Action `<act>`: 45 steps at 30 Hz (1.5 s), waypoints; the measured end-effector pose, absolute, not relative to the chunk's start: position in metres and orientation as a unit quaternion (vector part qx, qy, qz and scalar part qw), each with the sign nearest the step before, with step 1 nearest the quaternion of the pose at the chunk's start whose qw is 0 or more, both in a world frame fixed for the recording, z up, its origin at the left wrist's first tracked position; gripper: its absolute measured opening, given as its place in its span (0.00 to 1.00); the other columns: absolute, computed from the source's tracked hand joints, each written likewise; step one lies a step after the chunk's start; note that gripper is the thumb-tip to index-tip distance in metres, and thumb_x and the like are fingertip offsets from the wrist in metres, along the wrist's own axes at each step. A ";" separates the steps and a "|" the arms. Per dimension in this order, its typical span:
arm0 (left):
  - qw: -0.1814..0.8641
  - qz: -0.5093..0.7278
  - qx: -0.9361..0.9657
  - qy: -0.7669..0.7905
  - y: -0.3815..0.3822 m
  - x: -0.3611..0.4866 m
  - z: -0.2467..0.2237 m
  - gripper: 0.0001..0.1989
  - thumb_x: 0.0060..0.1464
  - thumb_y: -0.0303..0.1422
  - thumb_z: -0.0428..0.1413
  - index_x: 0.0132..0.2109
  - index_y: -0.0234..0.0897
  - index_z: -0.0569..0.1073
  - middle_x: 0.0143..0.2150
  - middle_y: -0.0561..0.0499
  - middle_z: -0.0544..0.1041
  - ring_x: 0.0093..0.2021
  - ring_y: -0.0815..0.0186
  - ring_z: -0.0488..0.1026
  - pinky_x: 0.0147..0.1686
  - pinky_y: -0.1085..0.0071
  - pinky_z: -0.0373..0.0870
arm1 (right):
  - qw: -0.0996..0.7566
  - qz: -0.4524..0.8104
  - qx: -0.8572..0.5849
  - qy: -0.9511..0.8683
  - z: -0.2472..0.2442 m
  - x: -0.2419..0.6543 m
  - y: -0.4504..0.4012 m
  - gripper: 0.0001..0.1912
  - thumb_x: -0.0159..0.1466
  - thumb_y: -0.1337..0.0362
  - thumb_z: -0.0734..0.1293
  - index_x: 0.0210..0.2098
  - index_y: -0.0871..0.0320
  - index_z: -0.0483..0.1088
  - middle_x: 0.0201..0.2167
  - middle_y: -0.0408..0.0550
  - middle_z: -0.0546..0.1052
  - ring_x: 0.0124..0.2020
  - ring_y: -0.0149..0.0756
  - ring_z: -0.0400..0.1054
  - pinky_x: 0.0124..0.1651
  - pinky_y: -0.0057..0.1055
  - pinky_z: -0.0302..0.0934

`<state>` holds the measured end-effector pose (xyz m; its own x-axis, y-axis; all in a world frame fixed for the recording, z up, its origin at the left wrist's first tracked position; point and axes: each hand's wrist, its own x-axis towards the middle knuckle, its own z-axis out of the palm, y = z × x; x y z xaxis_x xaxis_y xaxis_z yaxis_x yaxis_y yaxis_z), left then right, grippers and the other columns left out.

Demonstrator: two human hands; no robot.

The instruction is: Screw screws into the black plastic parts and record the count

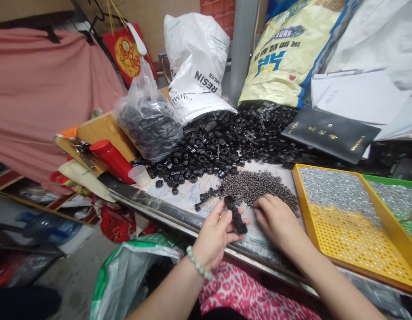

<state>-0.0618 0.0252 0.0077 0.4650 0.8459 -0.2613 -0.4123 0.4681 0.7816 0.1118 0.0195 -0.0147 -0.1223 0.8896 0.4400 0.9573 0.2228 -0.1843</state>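
My left hand (216, 231) is closed around a long black plastic part (235, 215), held tilted just above the table's front edge. At the near edge of a pile of small brownish metal pieces (259, 186), my right hand (275, 220) reaches down with its fingers bent together. Its fingertips touch the pile, and whatever they pinch is too small or hidden to name. Another black plastic part (207, 196) with several arms lies to the left of the pile. Behind are heaped black ring-shaped parts (199, 155).
On the right stands a yellow perforated tray (355, 235) with silvery pins, beside a green tray (392, 184). A black folder (330, 133) rests on black parts. To the left are a red bottle (111, 160), a clear cup (139, 176) and a filled plastic bag (152, 124).
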 end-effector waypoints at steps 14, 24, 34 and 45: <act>0.792 0.350 0.398 0.303 0.022 -0.047 0.006 0.31 0.47 0.36 0.58 0.58 0.40 0.57 0.46 0.44 0.71 0.38 0.63 0.74 0.27 0.76 0.70 | 0.401 0.248 -0.580 -0.664 0.018 0.100 -0.004 0.08 0.61 0.62 0.58 0.32 0.58 0.66 0.27 0.42 0.70 0.25 0.26 0.66 0.30 0.24 0.60; 0.784 0.367 0.398 0.305 0.023 -0.045 0.011 0.30 0.47 0.32 0.58 0.56 0.38 0.56 0.48 0.41 0.70 0.39 0.62 0.74 0.28 0.76 0.70 | 0.392 0.238 -0.603 -0.653 0.019 0.106 -0.014 0.08 0.61 0.60 0.58 0.31 0.56 0.67 0.28 0.41 0.72 0.30 0.28 0.66 0.34 0.26 0.58; 0.746 0.437 0.423 0.271 0.024 -0.045 0.008 0.29 0.47 0.32 0.58 0.55 0.42 0.56 0.49 0.44 0.69 0.43 0.62 0.73 0.37 0.72 0.71 | 0.368 0.258 -0.605 -0.657 0.007 0.101 -0.026 0.10 0.60 0.60 0.57 0.30 0.56 0.67 0.27 0.41 0.71 0.30 0.29 0.65 0.34 0.27 0.57; 0.717 0.442 0.458 0.283 0.021 -0.045 0.010 0.26 0.50 0.27 0.54 0.55 0.40 0.55 0.48 0.44 0.69 0.43 0.67 0.72 0.38 0.76 0.69 | 0.396 0.244 -0.626 -0.626 0.005 0.099 -0.026 0.11 0.58 0.57 0.58 0.27 0.56 0.67 0.25 0.41 0.71 0.27 0.28 0.64 0.31 0.24 0.58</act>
